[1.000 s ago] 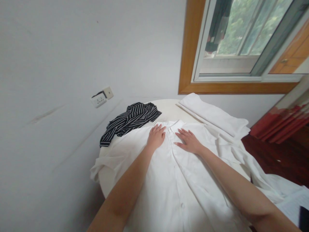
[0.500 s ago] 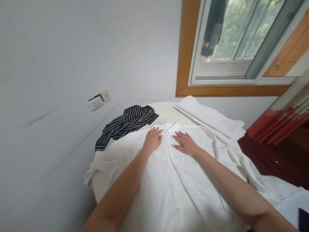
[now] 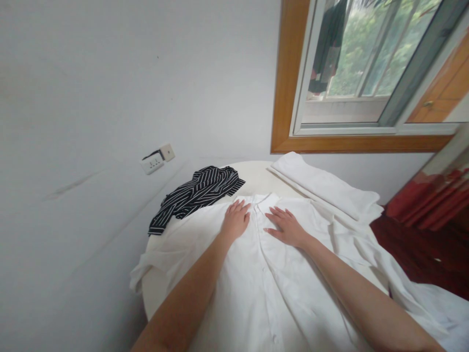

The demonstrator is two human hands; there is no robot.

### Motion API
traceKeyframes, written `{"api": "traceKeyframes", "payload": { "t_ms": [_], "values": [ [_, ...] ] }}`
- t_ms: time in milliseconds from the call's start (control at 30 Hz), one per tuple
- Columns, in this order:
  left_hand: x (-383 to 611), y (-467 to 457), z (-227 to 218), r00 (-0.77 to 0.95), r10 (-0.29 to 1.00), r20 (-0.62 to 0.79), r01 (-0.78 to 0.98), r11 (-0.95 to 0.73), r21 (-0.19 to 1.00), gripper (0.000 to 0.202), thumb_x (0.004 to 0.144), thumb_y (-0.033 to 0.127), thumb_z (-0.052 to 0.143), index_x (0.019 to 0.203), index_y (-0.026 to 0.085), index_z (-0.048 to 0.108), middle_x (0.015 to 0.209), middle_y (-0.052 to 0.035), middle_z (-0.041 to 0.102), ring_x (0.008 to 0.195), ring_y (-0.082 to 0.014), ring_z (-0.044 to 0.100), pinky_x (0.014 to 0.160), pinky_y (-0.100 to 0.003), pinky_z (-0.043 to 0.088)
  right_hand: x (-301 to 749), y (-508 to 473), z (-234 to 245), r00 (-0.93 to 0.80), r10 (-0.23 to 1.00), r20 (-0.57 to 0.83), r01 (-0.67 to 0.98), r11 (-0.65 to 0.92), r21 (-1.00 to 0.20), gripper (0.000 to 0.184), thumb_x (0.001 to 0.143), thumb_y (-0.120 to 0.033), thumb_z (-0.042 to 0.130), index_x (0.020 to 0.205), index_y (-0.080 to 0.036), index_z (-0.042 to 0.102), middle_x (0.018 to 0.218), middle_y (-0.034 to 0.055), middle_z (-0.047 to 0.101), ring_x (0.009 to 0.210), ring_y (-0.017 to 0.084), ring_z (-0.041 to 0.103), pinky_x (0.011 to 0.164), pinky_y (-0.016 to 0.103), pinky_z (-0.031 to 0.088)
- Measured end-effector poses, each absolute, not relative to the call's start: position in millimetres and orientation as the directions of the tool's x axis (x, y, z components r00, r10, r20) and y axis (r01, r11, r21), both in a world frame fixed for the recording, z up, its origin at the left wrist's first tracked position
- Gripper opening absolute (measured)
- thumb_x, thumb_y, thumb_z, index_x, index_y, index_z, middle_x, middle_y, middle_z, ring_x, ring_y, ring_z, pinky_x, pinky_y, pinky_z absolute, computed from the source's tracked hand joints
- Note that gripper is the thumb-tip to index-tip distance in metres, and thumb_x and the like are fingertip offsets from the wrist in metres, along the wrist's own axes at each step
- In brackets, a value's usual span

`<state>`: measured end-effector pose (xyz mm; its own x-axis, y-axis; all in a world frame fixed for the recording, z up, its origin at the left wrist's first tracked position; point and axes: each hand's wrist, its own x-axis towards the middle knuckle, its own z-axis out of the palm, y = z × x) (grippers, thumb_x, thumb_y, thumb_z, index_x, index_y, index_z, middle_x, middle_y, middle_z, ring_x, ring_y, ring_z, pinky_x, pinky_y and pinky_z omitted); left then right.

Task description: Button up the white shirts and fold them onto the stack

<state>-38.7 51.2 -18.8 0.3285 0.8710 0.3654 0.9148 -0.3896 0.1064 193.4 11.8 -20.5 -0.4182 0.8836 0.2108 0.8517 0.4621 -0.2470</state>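
The shirt [image 3: 238,298] lies spread at lower centre of the frame. The left hand [image 3: 235,222] and the right hand [image 3: 287,227] rest flat on it, fingers extended, gripping nothing. It is probably light, soft and easily wrinkled; the collar [image 3: 270,199] seems a firmer place to hold. The striped cloth [image 3: 200,190], left of centre, could obstruct; the folded cloth [image 3: 322,185] lies right of centre.

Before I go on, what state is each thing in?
White button-front fabric shirt: spread out
Black striped fabric garment: bunched
White oblong cloth: folded
Left hand: flat on shirt
Right hand: flat on shirt
White plastic socket: nothing plugged in
Wood-framed glass window: unclear whether open
Red-and-cream fabric curtain: hanging
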Motion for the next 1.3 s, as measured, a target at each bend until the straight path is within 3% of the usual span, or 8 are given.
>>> {"api": "traceKeyframes", "payload": {
  "t_ms": [133,267,333,467,667,1067,1300],
  "values": [
    [-33,49,-10,0.341,0.858,0.384,0.893,-0.423,0.152,0.038,0.091,0.022,0.046,0.127,0.023,0.058,0.132,-0.0073,0.058,0.126,-0.023,0.047,0.11,-0.042,0.034,188,11,-13,-0.352,0.898,0.262,0.865,0.419,-0.275,0.049,0.095,-0.052,0.041,0.133,-0.025,0.054,0.142,0.0069,0.051,0.134,0.022,0.042,0.112,0.042,0.027],
    [-22,55,-5,0.381,0.844,0.378,0.842,-0.485,0.235,0.037,0.09,0.017,0.044,0.124,0.018,0.059,0.116,-0.0102,0.061,0.111,-0.0203,0.054,0.103,-0.035,0.04,171,22,6,-0.27,0.928,0.258,0.915,0.33,-0.231,0.04,0.095,-0.035,0.042,0.13,-0.022,0.057,0.122,0.0102,0.065,0.116,0.024,0.056,0.099,0.035,0.04],
    [-16,61,-5,0.354,0.869,0.345,0.859,-0.448,0.247,0.039,0.089,0.018,0.047,0.126,0.017,0.058,0.111,-0.0106,0.059,0.107,-0.0205,0.056,0.1,-0.033,0.042,159,32,14,-0.237,0.944,0.23,0.932,0.287,-0.22,0.041,0.092,-0.029,0.045,0.13,-0.02,0.056,0.116,0.0111,0.067,0.11,0.025,0.059,0.093,0.034,0.043],
    [-6,67,-8,0.22,0.93,0.293,0.924,-0.295,0.243,0.041,0.084,0.019,0.053,0.124,0.023,0.06,0.108,-0.0092,0.056,0.101,-0.021,0.057,0.091,-0.032,0.046,138,50,15,-0.219,0.967,0.128,0.909,0.25,-0.335,0.05,0.086,-0.022,0.046,0.136,-0.02,0.049,0.108,0.009,0.07,0.095,0.021,0.065,0.08,0.028,0.046],
    [-5,62,-16,0.151,0.909,0.39,0.902,-0.287,0.321,0.03,0.084,0.018,0.056,0.111,0.026,0.064,0.104,-0.0065,0.056,0.101,-0.0201,0.056,0.091,-0.031,0.045,137,52,-5,-0.127,0.971,0.203,0.896,0.2,-0.397,0.042,0.084,-0.025,0.044,0.122,-0.025,0.059,0.097,0.0043,0.072,0.087,0.021,0.065,0.073,0.028,0.044],
    [-4,67,-18,0.104,0.909,0.403,0.866,-0.282,0.412,0.01,0.088,0.021,0.056,0.096,0.023,0.06,0.099,-0.0039,0.056,0.093,-0.016,0.057,0.085,-0.027,0.044,154,70,-17,-0.058,0.959,0.276,0.783,0.215,-0.583,0.023,0.087,-0.033,0.049,0.099,-0.024,0.067,0.069,-0.0013,0.066,0.066,0.015,0.058,0.06,0.025,0.034],
    [-3,63,-13,0.077,0.905,0.419,0.846,-0.281,0.453,0.013,0.087,0.017,0.056,0.098,0.022,0.055,0.098,-0.0027,0.056,0.089,-0.0151,0.058,0.081,-0.026,0.044,153,68,-21,-0.051,0.947,0.316,0.751,0.244,-0.613,0.024,0.083,-0.027,0.052,0.104,-0.026,0.063,0.07,-0.0036,0.062,0.066,0.014,0.056,0.058,0.024,0.032]
  ]
}}
